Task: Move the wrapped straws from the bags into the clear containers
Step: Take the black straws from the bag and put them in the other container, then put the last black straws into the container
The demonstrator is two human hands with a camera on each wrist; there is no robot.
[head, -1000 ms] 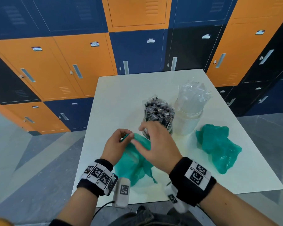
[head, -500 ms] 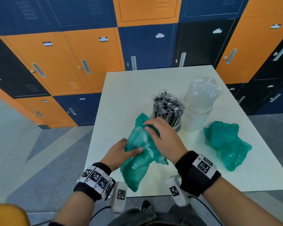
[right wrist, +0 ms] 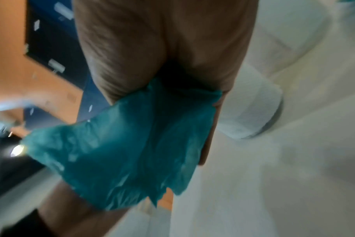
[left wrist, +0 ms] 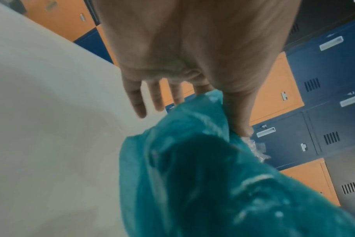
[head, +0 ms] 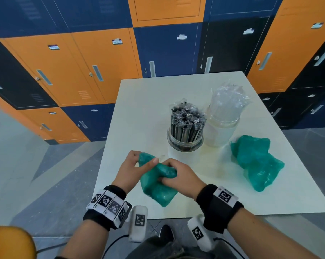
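Both hands hold a crumpled green plastic bag point(head: 158, 186) above the near edge of the white table point(head: 150, 101). My left hand point(head: 133, 167) pinches the bag's top between thumb and forefinger; the other fingers point(left wrist: 136, 99) are straight. My right hand point(head: 176, 176) has its fingers curled into the bag point(right wrist: 120, 150). A second green bag point(head: 255, 161) lies crumpled on the right. Behind stand two clear containers: one point(head: 185, 135) packed with dark wrapped straws, one point(head: 223, 124) with clear wrapped straws. Whether any straws are in the held bag is hidden.
Orange, blue and black lockers point(head: 94, 68) line the wall behind the table. Grey floor point(head: 36, 174) lies to the left. An orange rounded object point(head: 10, 242) sits at the lower left corner. The table's far half is bare.
The bag was stretched tall between my hands half a second ago; now it is bunched into a lump, my right hand's fingers dug into it, and both hands have drawn nearer to me.
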